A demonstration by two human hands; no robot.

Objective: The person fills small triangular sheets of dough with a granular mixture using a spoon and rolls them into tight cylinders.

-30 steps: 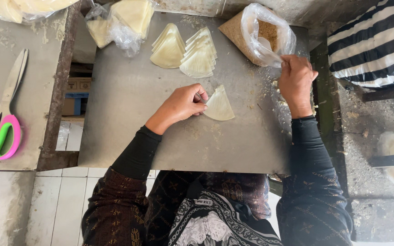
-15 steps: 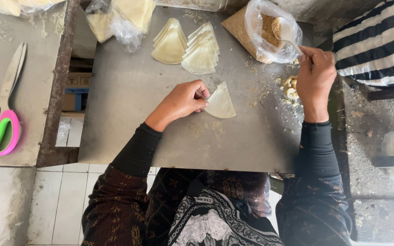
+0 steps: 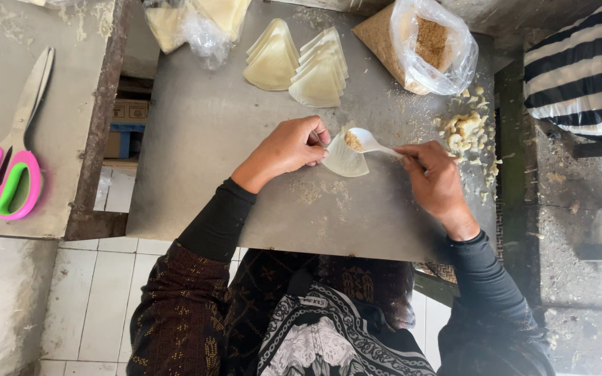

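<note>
Left hand: I see my left hand pinching open a folded wrapper cone at mid-table.
Right hand: my right hand grips a white spoon of brown filling over the cone.
Progress: this cone looks barely filled (a first spoonful, I judge); the folded wrappers on the far side wait unfilled.
Hidden: the filling bag sits far right; the cone's inside is hard to see.

Scissors with pink and green handles lie on the grey side table at left. Two fans of pale folded wrappers rest on the metal table. A striped cloth lies at right.
</note>
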